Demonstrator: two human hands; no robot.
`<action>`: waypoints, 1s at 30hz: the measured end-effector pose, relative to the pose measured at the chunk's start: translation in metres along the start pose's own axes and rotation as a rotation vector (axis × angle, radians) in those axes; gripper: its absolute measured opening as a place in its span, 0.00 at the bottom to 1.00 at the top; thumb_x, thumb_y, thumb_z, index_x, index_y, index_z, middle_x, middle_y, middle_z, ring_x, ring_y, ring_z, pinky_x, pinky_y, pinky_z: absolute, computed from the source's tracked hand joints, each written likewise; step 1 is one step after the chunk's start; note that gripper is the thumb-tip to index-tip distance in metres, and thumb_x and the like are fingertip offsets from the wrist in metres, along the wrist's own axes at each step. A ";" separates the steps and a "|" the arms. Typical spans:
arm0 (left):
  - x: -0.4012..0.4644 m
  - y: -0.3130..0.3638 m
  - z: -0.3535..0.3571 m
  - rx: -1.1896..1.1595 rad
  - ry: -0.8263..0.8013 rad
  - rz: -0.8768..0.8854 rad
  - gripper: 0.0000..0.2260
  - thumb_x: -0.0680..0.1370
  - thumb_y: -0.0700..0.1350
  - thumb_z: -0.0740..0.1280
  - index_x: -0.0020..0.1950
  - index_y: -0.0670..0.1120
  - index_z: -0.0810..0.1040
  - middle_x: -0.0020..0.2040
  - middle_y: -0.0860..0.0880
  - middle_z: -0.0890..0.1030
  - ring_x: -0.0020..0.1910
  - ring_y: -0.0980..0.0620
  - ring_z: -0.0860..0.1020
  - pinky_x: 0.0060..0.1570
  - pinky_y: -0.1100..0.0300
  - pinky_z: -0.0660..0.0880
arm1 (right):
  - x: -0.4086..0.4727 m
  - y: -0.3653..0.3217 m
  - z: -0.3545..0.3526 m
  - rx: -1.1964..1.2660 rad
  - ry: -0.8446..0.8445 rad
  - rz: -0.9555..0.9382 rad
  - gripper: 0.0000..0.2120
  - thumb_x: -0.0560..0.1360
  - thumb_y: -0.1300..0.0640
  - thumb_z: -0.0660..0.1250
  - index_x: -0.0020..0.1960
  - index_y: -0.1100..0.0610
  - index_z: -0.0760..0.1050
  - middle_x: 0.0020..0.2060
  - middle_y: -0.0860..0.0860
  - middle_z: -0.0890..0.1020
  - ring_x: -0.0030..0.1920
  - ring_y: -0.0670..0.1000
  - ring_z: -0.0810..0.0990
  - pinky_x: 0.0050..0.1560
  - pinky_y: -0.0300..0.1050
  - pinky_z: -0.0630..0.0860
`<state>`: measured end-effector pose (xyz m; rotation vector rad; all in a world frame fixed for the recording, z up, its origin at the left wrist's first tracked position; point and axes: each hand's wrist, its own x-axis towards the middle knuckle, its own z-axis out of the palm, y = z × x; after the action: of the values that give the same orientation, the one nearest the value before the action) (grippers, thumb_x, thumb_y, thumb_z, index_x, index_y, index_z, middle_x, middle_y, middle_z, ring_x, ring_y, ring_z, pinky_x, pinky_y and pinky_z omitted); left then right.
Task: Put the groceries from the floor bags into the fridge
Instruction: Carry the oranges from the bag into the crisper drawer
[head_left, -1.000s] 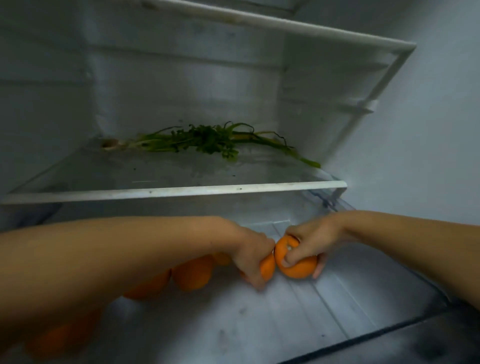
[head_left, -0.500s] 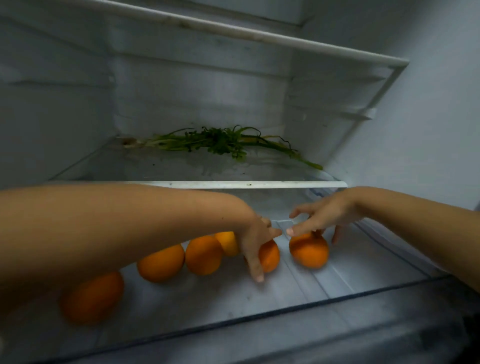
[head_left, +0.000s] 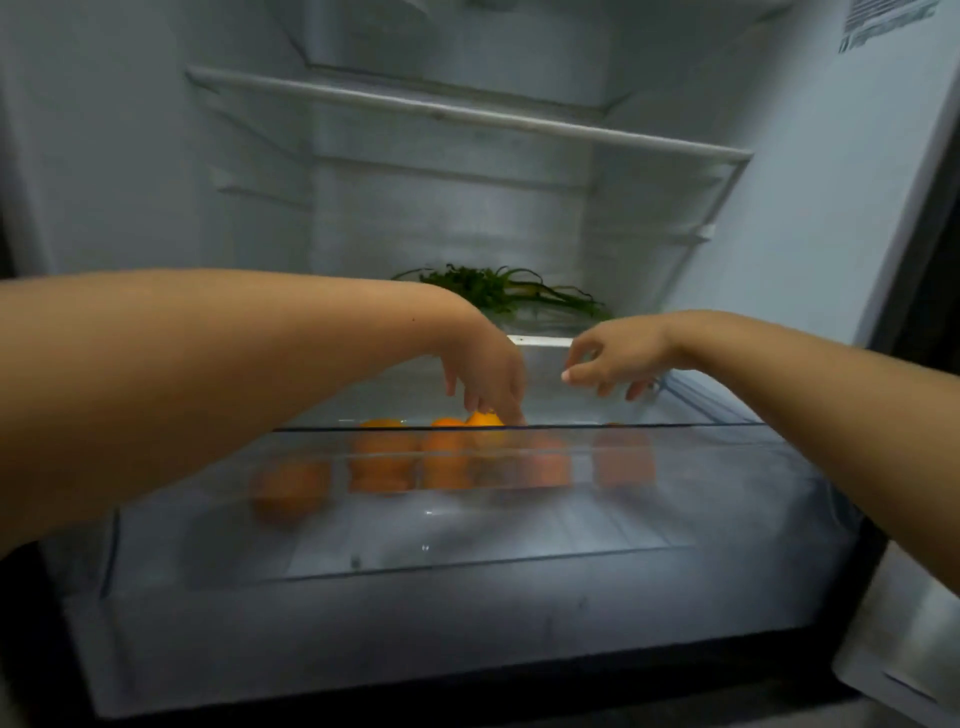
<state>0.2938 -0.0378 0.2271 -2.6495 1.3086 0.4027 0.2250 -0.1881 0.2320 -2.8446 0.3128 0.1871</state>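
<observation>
Neither grip holds anything: the left hand (head_left: 485, 371) hangs with loose fingers pointing down, its fingertips (head_left: 511, 413) at or just above the top of an orange, contact not clear, while the right hand (head_left: 618, 356) hovers with relaxed, slightly spread fingers above the drawer. Both sit at the centre of the frame, over the fruit, which fits hands that have nothing left to carry. The oranges (head_left: 447, 452) lie in a row along the back of the clear crisper drawer (head_left: 519, 587), seen blurred through its front wall, with one more lower left; a drawer floor with walls keeps round fruit from rolling out. Above and behind, a bunch of green herbs (head_left: 501, 291) lies flat on the glass shelf (head_left: 540, 341). Higher, another shelf (head_left: 467, 117) crosses the upper frame.
</observation>
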 end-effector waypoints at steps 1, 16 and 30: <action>-0.009 -0.003 0.000 0.008 0.017 -0.019 0.19 0.78 0.54 0.64 0.64 0.44 0.73 0.39 0.51 0.76 0.39 0.54 0.75 0.38 0.60 0.74 | -0.004 -0.003 0.001 -0.043 0.007 -0.021 0.18 0.79 0.48 0.61 0.64 0.57 0.71 0.44 0.49 0.76 0.49 0.52 0.78 0.44 0.46 0.79; -0.187 0.069 0.068 -0.097 0.912 -0.488 0.10 0.77 0.48 0.59 0.39 0.47 0.73 0.48 0.42 0.79 0.49 0.40 0.77 0.42 0.57 0.68 | -0.124 -0.043 0.061 0.180 0.792 -0.815 0.10 0.78 0.57 0.60 0.57 0.58 0.75 0.47 0.52 0.77 0.46 0.51 0.76 0.49 0.49 0.73; -0.430 0.155 0.354 -0.460 0.724 -1.093 0.13 0.78 0.48 0.59 0.36 0.44 0.73 0.39 0.44 0.77 0.42 0.42 0.77 0.40 0.54 0.72 | -0.289 -0.145 0.339 -0.062 0.110 -1.229 0.16 0.78 0.52 0.58 0.65 0.52 0.69 0.60 0.52 0.74 0.57 0.56 0.76 0.52 0.50 0.74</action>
<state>-0.1392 0.2844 0.0192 -3.4944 -0.4063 -0.5058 -0.0546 0.1002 -0.0095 -2.5522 -1.3871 -0.2148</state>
